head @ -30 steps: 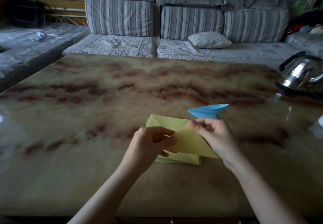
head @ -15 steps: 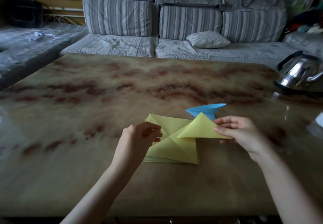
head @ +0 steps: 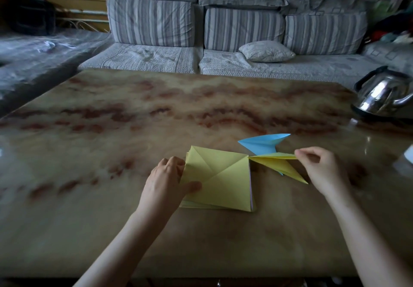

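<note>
Two hands: both on paper.
Right hand: pinches the folded yellow piece, now carried off the yellow paper stack to beside the blue folded piece.
Left hand: thumb and fingers grip the stack's left edge on the table.
Meaning: this piece looks done; new sheet next.

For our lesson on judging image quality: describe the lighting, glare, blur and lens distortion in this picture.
Head view: dim, soft light, no hard shadows; bright glare on the kettle and pale reflections on the glossy table beside it; same view, wide-angle distortion bows the sofa, the far-left edge smears, the yellow paper stack looks fairly sharp.
</note>
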{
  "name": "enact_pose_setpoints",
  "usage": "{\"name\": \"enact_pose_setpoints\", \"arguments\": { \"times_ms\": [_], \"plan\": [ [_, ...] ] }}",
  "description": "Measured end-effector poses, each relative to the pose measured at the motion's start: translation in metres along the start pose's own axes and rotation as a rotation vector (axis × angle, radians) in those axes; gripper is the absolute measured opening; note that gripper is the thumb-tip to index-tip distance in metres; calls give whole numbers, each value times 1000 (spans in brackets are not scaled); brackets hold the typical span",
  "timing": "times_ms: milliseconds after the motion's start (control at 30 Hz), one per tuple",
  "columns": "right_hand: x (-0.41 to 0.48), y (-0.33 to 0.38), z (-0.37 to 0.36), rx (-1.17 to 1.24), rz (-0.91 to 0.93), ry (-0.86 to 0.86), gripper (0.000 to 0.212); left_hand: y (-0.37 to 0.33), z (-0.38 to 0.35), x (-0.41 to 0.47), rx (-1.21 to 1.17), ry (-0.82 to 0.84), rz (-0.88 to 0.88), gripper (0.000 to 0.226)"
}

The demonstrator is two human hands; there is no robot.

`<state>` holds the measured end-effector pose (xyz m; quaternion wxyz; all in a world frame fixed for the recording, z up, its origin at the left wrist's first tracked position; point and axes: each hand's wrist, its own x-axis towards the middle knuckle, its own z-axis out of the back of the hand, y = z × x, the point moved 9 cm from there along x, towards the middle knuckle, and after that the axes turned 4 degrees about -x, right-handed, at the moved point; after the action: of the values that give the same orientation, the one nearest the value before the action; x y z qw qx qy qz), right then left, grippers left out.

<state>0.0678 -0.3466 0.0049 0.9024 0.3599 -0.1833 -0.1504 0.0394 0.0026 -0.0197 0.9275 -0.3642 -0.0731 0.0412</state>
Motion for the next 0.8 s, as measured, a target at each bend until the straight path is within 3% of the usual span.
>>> {"name": "enact_pose_setpoints", "arguments": {
  "times_ms": [267,433,600,800],
  "plan": [
    [-5,24,19,137,139,-56,10,3,12,4,-174,-37,9,46],
    [-23,50,-6,-127,371,57,12,5,22,10,-141,-63,-13,20],
    [-28,36,-35,-342,312,263,15,2,23,7,-141,-72,-29,8],
    [-23,29,-26,-433,262,209,14,-2,33,6,-152,-152,-52,6]
  ]
}}
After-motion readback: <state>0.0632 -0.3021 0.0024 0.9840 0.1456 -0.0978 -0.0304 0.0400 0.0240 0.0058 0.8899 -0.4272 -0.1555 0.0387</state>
